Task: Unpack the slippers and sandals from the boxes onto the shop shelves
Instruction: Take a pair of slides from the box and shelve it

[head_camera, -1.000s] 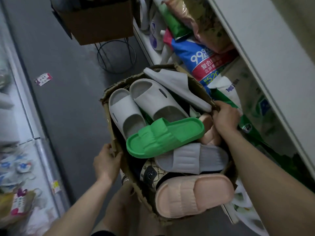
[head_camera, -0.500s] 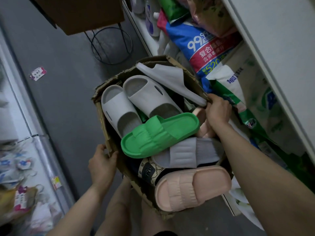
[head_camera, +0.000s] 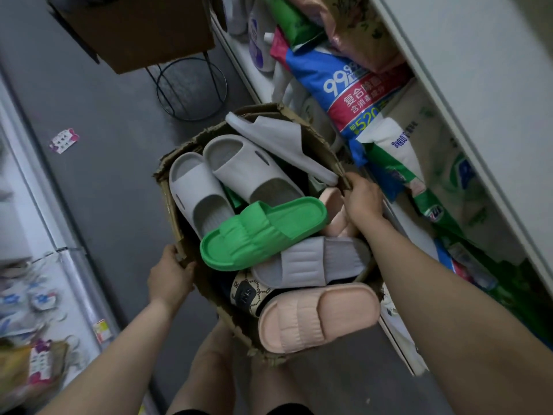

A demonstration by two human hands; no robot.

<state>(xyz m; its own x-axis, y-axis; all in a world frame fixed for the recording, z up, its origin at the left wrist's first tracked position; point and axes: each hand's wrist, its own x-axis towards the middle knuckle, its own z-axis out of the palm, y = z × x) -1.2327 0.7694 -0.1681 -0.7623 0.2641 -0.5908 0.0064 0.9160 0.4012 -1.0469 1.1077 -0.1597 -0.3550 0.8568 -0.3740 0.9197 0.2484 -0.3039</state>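
Observation:
A torn cardboard box [head_camera: 167, 187] full of slippers hangs in front of me above the aisle floor. My left hand [head_camera: 170, 280] grips its left rim. My right hand [head_camera: 363, 199] grips the right rim. On top lies a green slipper [head_camera: 263, 232], with grey slippers [head_camera: 248, 169] behind it, a ribbed grey one [head_camera: 311, 262] under it and a pink slipper [head_camera: 317, 316] at the near edge. A patterned sandal [head_camera: 248, 292] shows beside the pink one.
White shelving [head_camera: 466, 94] on the right holds bagged goods, among them a blue and red bag [head_camera: 350, 88]. Another cardboard box [head_camera: 137, 28] sits on a wire stand [head_camera: 191, 88] farther down the grey aisle. Packaged items lie on a low white shelf [head_camera: 45, 235] to the left. A label [head_camera: 63, 140] lies on the floor.
Both hands keep hold of the box rims. The box has shifted slightly toward the shelving on the right.

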